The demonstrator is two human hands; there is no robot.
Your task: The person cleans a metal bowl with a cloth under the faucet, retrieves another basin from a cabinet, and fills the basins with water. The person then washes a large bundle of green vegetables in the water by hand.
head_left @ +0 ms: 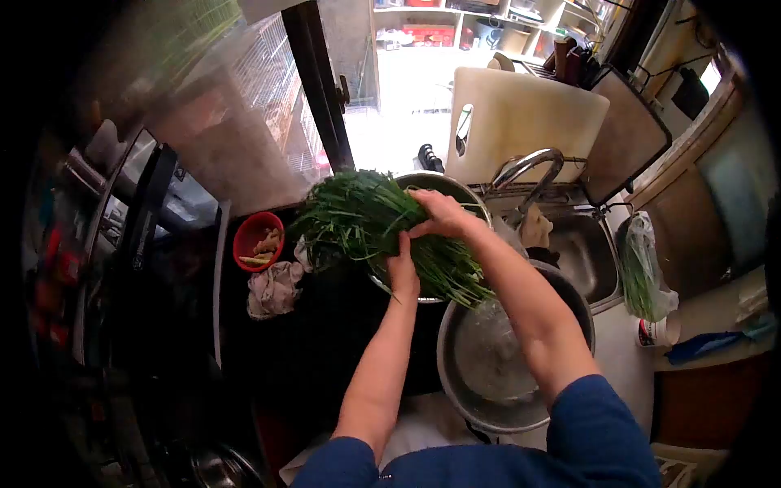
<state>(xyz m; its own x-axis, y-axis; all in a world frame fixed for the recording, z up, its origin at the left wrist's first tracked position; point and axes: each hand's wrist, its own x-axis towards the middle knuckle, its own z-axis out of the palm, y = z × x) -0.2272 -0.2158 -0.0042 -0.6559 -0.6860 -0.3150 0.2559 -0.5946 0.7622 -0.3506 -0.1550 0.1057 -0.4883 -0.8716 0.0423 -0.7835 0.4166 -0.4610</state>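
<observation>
A large bunch of long, thin green chives (358, 213) lies across both my hands, with its leafy ends to the left and its stalks pointing down to the right. My left hand (403, 272) grips it from below and in front. From the right, my right hand (443, 214) is wrapped over the stalks. Beneath the bunch is a round metal bowl (455, 185), mostly hidden by it; I cannot tell what it holds. Nearer to me, a wide metal basin (449, 376) with what looks like water in it sits under my right forearm.
A red bowl (241, 237) holding ginger-like pieces and a crumpled cloth (274, 291) are on the dark counter at left. Behind the sink (582, 252) and faucet (537, 163) stands a white cutting board (529, 118). A plastic bag of greens (641, 268) hangs at right.
</observation>
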